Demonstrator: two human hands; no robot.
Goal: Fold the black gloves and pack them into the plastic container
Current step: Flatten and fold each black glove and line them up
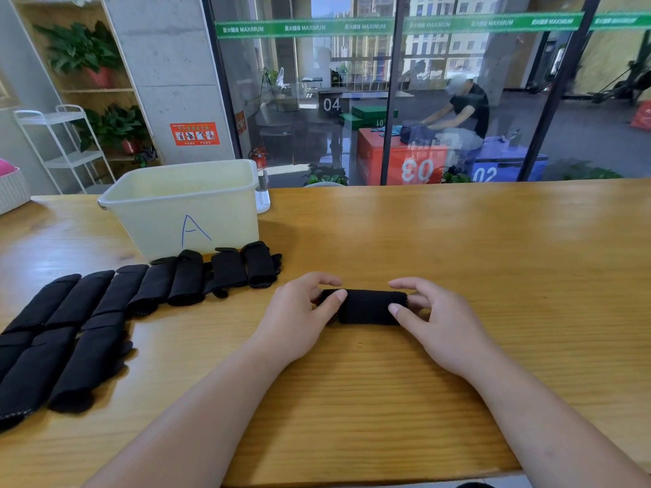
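A folded black glove (368, 306) lies crosswise on the wooden table (458, 241) in front of me. My left hand (299, 318) grips its left end, thumb on top and fingers curled behind. My right hand (433, 318) pinches its right end the same way. The pale plastic container (183, 206), marked with a blue letter A, stands at the back left and looks empty from here. A row of several folded black gloves (197, 276) lies in front of the container, and it continues in a larger group (60, 339) toward the left edge.
A small white bottle (262, 195) stands right behind the container. A white rack (63, 146) and a shelf with potted plants stand beyond the table at the left. A glass wall runs along the table's far edge, with a person seated behind it.
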